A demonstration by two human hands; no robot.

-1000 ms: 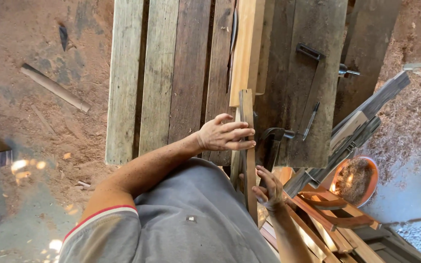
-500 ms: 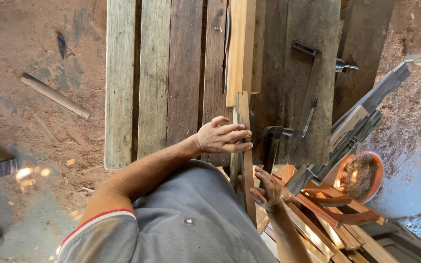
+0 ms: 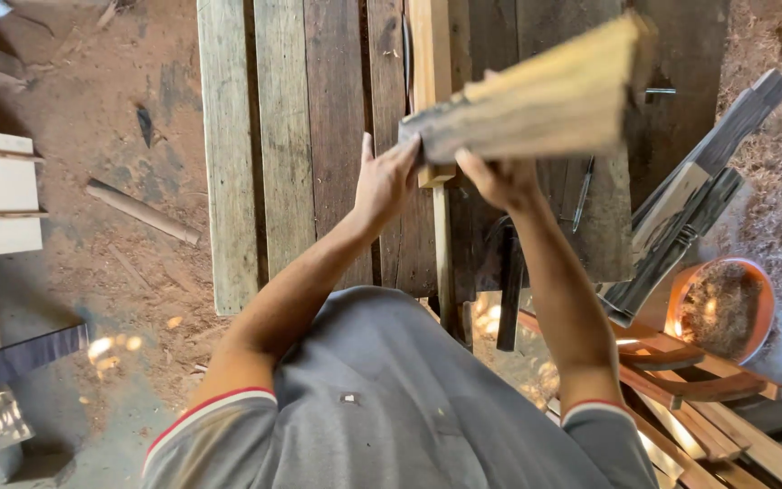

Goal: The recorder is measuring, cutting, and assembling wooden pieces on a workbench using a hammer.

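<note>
Both hands clamp the near end of a board (image 3: 536,100): the left hand (image 3: 384,181) wraps its lower left corner with the fingers curled over the end grain, and the right hand (image 3: 498,177) grips the underside just beside it. Held at one end like this, the board is lifted clear of the bench (image 3: 282,136) and angled up and to the right, its far end blurred. Two hands close together seem to serve to steady a long piece from a single end. Below it a pale strip (image 3: 433,91) lies lengthwise along the bench planks, and a dark tool (image 3: 509,290) rests near the bench edge. An orange bowl (image 3: 724,308) of sawdust sits to the right, beside stacked dark mouldings (image 3: 699,199). A stick (image 3: 142,211) lies on the dirt floor at left.
</note>
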